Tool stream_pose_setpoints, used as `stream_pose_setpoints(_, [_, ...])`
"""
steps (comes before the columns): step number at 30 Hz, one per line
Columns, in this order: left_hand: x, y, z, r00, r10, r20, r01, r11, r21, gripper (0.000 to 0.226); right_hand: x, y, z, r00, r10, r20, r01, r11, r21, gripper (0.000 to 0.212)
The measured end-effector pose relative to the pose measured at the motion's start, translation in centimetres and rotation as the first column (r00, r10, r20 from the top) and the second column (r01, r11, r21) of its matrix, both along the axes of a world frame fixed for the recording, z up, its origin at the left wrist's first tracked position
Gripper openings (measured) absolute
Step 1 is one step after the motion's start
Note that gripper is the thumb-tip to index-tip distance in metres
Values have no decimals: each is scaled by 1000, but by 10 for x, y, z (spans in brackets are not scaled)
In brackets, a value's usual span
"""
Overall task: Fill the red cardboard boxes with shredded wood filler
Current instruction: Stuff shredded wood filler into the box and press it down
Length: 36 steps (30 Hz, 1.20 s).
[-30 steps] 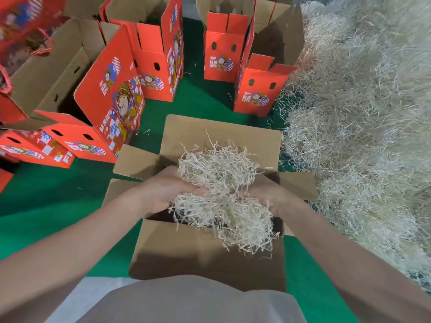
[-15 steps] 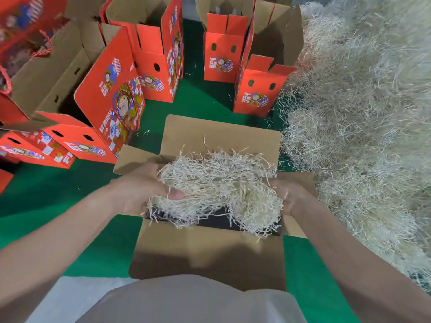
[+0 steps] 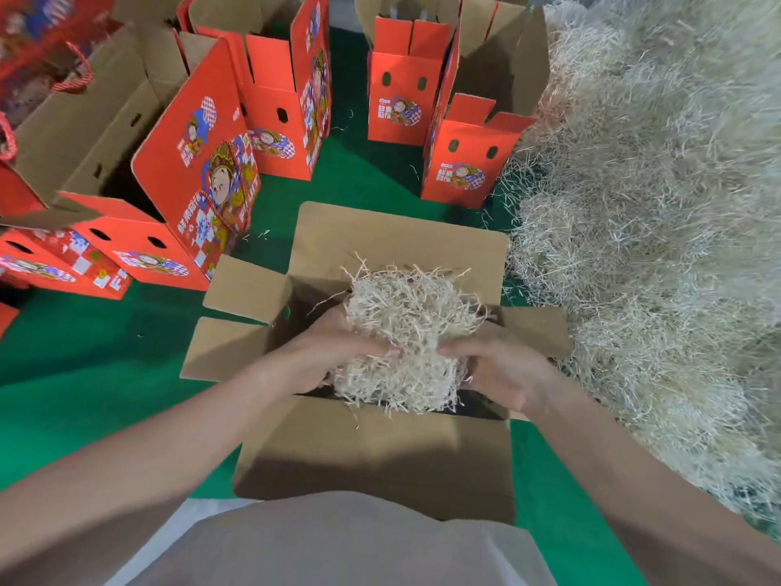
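An open cardboard box (image 3: 372, 454) stands in front of me with its four flaps spread, brown insides showing. Over its opening I hold a bundle of pale shredded wood filler (image 3: 408, 332). My left hand (image 3: 325, 353) grips the bundle from the left with its thumb on top. My right hand (image 3: 494, 365) grips it from the right. The bundle's lower strands hang into the box. The inside of the box is dark and mostly hidden.
A large heap of shredded wood filler (image 3: 655, 230) fills the right side. Several open red printed boxes (image 3: 465, 150) stand behind and to the left (image 3: 198, 171) on the green floor (image 3: 84, 353). My grey-clad lap sits at the bottom edge.
Half a second ago my hands had pulled the bundle wide apart. Now they have come back together, squeezing the filler into a taller, narrower clump over the box.
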<state>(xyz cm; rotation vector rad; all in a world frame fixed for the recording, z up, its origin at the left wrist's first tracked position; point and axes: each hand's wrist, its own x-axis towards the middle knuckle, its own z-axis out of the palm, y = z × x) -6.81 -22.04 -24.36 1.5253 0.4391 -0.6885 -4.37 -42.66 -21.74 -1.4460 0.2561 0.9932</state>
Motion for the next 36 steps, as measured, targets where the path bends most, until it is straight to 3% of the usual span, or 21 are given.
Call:
stream_pose_setpoints(2, [-2,-7,1,999,9,-37,-9,1000,-20,96,-7,15,-4,999,-19,40,23,994,-108,46])
stream_pose_setpoints(4, [-5,1,3,991,131,-23,-129,989,69,87,-7,10,-4,993,-106,61,117,965,-233,66])
stream_pose_setpoints(5, [-6,12,3,979,201,-28,-197,974,113,93,-6,0,-1,990,-121,78,138,950,-279,74])
stream_pose_setpoints(6, [-7,24,5,971,237,-20,-232,962,141,98,-6,-13,1,988,-117,97,142,941,-308,70])
stream_pose_setpoints(8, [-11,49,8,969,247,-4,-243,955,168,96,-7,-36,7,981,-151,122,183,931,-316,42])
stream_pose_setpoints(10, [-16,57,12,967,253,19,-251,947,200,67,-9,-45,12,973,-167,161,210,928,-307,17])
stream_pose_setpoints(11, [-17,57,10,967,253,37,-254,935,247,56,-9,-45,14,970,-151,193,207,925,-317,19])
stream_pose_setpoints(13, [-17,50,11,982,173,81,-190,928,320,66,-7,-44,14,952,-101,288,198,922,-332,26])
stream_pose_setpoints(15, [-15,40,16,996,33,84,-57,952,300,79,-3,-41,13,921,11,390,140,923,-358,27])
stream_pose_setpoints(16, [-12,36,15,997,-61,55,44,965,259,73,-1,-36,11,899,110,424,80,911,-405,28])
stream_pose_setpoints(18, [-2,29,4,964,-265,0,256,932,256,60,4,-22,2,826,371,425,-84,826,-558,45])
stream_pose_setpoints(20, [12,20,-11,917,-381,-113,396,853,340,77,11,-6,-13,711,632,308,-249,636,-730,56])
stream_pose_setpoints(22, [23,10,-27,855,-479,-197,515,744,427,80,17,8,-33,612,774,163,-325,434,-841,52])
stream_pose_setpoints(27, [41,2,-55,752,-581,-313,647,555,524,63,32,31,-74,469,882,-55,-326,115,-938,37])
stream_pose_setpoints(30, [46,6,-74,683,-611,-401,717,456,527,12,40,39,-98,407,881,-240,-403,-62,-913,41])
stream_pose_setpoints(31, [48,6,-79,656,-611,-443,740,401,541,17,41,40,-102,384,870,-309,-458,-111,-882,39])
stream_pose_setpoints(33, [51,8,-73,607,-653,-452,761,314,568,17,41,38,-100,340,873,-349,-526,-131,-840,40])
stream_pose_setpoints(35, [52,11,-63,585,-682,-439,759,268,594,53,38,33,-84,328,909,-256,-513,-56,-857,47])
stream_pose_setpoints(36, [50,15,-55,581,-694,-425,748,249,616,57,34,29,-73,315,929,-194,-482,-20,-876,51])
